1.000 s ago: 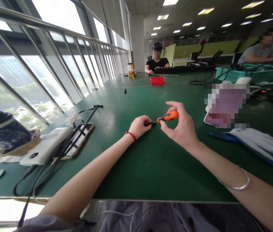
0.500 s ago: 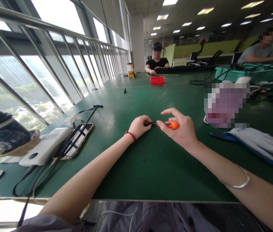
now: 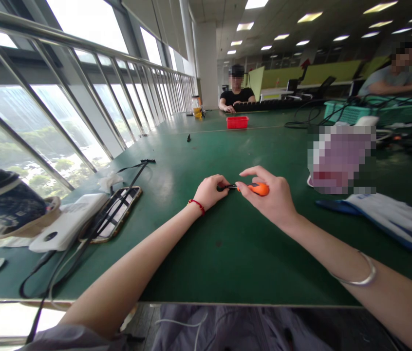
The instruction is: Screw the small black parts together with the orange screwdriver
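Note:
Over the middle of the green table (image 3: 191,248), my left hand (image 3: 211,190) pinches a small black piece (image 3: 222,187), mostly covered by the fingers. My right hand (image 3: 271,195) is on a screwdriver (image 3: 260,189) with an orange and dark handle. Its thumb presses the handle near the shaft while the index finger is raised and bent above it. The screwdriver lies nearly level, its thin shaft pointing left and meeting the black piece at my left fingertips.
To the left are a dark cup (image 3: 5,200), a white power bank (image 3: 69,222), a phone (image 3: 118,214) and cables. A red tray (image 3: 237,122) stands ahead, near another person (image 3: 237,92). White-and-blue gloves (image 3: 384,214) and a green basket (image 3: 381,114) are at right.
My right hand has shifted very slightly left with the screwdriver, its index finger a little lower. My left hand stays in place.

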`<action>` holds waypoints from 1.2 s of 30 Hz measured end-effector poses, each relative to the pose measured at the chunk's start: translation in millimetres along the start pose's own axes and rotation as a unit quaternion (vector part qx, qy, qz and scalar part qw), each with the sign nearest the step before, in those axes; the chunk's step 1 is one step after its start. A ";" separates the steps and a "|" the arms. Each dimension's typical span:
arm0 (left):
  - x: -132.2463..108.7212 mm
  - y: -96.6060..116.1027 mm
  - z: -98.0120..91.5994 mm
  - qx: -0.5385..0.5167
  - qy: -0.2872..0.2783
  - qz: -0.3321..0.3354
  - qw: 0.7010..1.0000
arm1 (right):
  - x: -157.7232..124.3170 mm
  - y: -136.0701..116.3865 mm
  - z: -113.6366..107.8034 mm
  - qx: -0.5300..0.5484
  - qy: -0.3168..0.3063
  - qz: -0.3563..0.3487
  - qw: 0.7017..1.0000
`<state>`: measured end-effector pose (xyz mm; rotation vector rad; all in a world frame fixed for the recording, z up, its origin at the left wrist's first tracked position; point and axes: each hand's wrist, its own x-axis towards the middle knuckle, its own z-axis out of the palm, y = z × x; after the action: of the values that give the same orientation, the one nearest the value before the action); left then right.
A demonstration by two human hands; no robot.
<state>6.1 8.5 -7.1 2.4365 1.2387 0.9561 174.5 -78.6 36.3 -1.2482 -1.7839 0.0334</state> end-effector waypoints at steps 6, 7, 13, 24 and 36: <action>0.0 1.0 -0.7 0.000 -0.009 -0.004 1.000 | 0.5 3.1 1.6 0.017 0.058 -0.071 0.996; 0.0 0.9 -0.7 -0.001 -0.008 -0.003 1.000 | 0.6 2.7 1.3 0.013 0.046 -0.053 0.997; 0.1 0.3 -0.3 0.002 -0.005 -0.008 1.000 | -0.3 1.1 1.1 0.009 0.008 -0.032 0.999; -0.1 1.9 -1.0 0.002 -0.004 -0.005 1.000 | 0.5 0.4 -0.6 0.031 -0.038 0.014 0.999; -0.4 1.6 -0.5 -0.001 -0.001 -0.004 1.000 | 0.2 0.8 0.5 0.024 -0.018 0.017 0.999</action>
<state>6.7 7.2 -6.1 2.4298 1.2450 0.9518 174.8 -77.8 35.8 -1.2505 -1.7835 0.1182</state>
